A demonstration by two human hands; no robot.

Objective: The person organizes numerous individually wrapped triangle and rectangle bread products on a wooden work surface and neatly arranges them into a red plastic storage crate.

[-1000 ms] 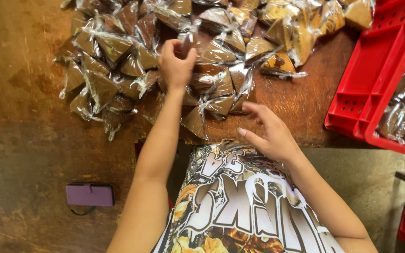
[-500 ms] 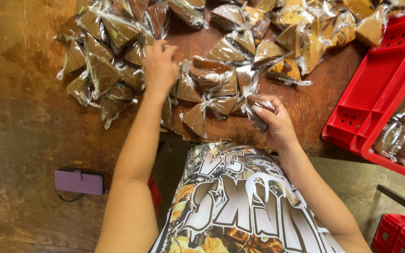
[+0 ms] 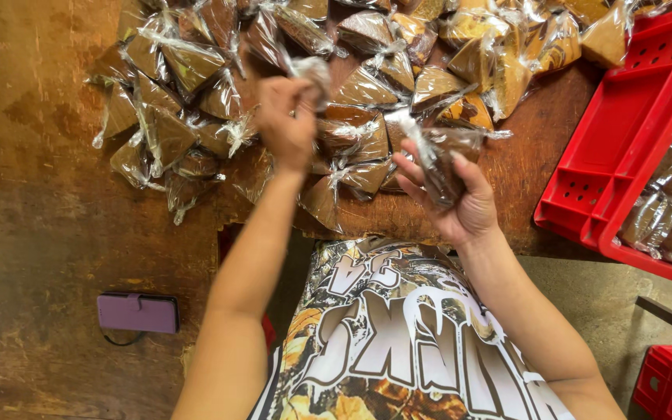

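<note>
Since 0.5 s ago, both hands are rising off the heap with something in their grasp. Left hand (image 3: 288,124), which was lying flat across the packets, is now curling into a loose fist and pinching the crumpled neck of a small clear plastic packet (image 3: 314,72) between thumb and fingers; motion blur is hiding the exact finger placement. Right hand (image 3: 460,194), which was pressing down on a packet at the table edge, is now turning palm-up and closing its fingers around 1 wedge-shaped, brown-filled clear plastic packet (image 3: 441,159), lifting it clear of the wood and just above the near edge.

Judgement: the work is passing from sorting through the pile to holding 1 packet in each hand, so each hand is now carrying its own piece rather than spreading the heap.

Remaining heap of clear-wrapped brown wedges (image 3: 196,93) is lying across the far part of the worn brown wooden table (image 3: 48,218), touching one another. Red perforated plastic crate (image 3: 624,148) is sitting at the right, well apart from the left hand, near the right one, with more wrapped pieces inside. Purple wallet-style phone case (image 3: 138,313) is lying on the near left, apart from everything.
</note>
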